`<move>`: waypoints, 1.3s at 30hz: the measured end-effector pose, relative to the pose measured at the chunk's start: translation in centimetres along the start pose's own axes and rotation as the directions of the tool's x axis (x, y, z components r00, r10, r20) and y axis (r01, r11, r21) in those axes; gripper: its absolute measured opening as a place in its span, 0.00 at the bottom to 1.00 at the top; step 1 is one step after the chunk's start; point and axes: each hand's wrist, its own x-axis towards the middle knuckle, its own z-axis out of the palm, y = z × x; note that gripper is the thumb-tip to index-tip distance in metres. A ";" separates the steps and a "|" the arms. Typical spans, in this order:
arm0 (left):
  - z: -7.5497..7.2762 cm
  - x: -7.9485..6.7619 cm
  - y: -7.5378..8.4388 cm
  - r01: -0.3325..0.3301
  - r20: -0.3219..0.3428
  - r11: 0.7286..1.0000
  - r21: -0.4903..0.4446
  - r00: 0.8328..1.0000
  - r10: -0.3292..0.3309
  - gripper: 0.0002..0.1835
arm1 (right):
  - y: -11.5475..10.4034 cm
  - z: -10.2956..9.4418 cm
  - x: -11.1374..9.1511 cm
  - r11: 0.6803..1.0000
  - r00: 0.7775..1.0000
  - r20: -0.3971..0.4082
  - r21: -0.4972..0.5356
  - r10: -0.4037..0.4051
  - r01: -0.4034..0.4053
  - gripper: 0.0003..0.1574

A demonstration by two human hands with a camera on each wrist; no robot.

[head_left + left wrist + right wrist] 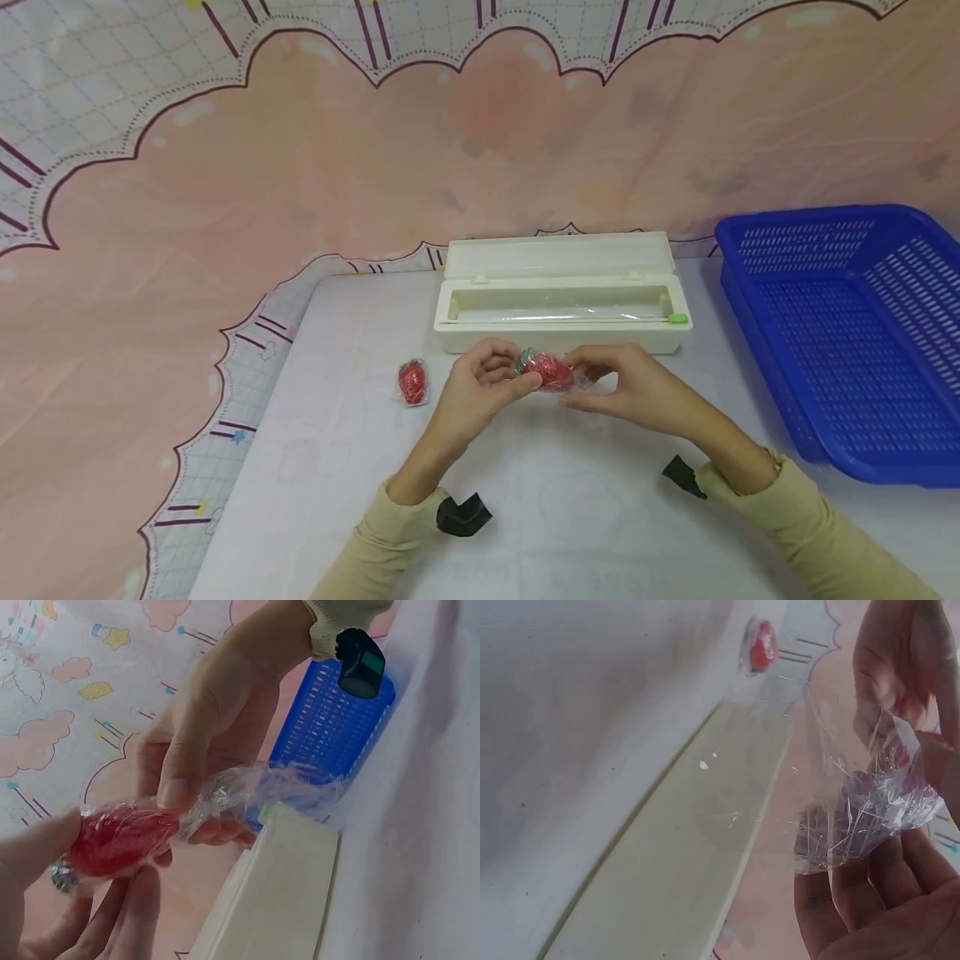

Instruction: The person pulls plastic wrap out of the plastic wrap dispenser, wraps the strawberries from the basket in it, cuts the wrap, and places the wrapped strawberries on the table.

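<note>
A red strawberry with a green top [551, 371], wrapped in clear film, is held above the table before the white box. My left hand [483, 387] pinches it near its green end between thumb and fingers. At the other end, my right hand [633, 387] has its thumb and fingers curled about the loose cling film [855, 817]. In the left wrist view that film [225, 791] trails crumpled beyond the fruit. Another wrapped strawberry [412, 383] lies on the table, left of my left hand.
Behind my hands stands a white cling film dispenser [562, 340], its lid [558, 257] raised, with a green slider [677, 318] at the right end. A blue plastic basket [810, 450] sits at the right. A patterned cloth [375, 167] hangs behind the white-covered table [337, 500].
</note>
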 end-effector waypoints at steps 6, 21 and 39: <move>-0.5 -0.3 0.0 -0.043 0.191 0.999 0.033 0.981 0.036 0.26 | 0.2 -0.6 -0.2 0.998 0.998 0.044 -0.012 -0.054 0.054 0.14; -0.2 -0.2 -0.1 -0.057 0.308 0.954 0.294 0.951 -0.038 0.20 | 0.5 -1.6 -0.5 0.995 0.995 0.045 -0.036 -0.092 0.093 0.18; 1.1 -0.5 -0.8 -0.002 0.192 0.986 0.169 0.981 -0.031 0.21 | 0.2 -2.0 -0.3 0.999 0.988 -0.151 0.012 0.044 -0.043 0.56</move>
